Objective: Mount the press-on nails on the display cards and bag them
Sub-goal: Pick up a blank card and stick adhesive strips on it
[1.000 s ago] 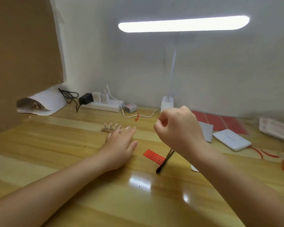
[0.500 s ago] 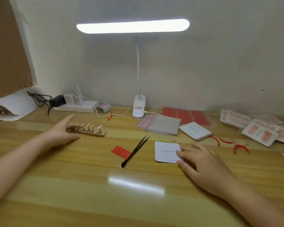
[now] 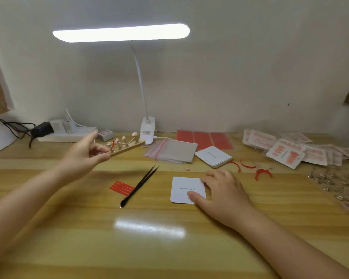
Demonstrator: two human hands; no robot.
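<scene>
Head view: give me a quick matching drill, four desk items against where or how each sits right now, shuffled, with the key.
Items:
1. wooden nail strip
2. white card
3. black tweezers
4. clear bags

States:
A. stacked near the lamp base
B. lying untouched on the table beside red strips
C. gripped at one end by the left hand, raised
D. flat on the table under the right hand fingers

Pairs: 1-C, 2-D, 3-B, 4-A

The lamp (image 3: pixel 121 33) overhead supplies bright, overexposed light. Its glare reflects off the table (image 3: pixel 149 227). Frame edges bend; the far right blurs.
</scene>
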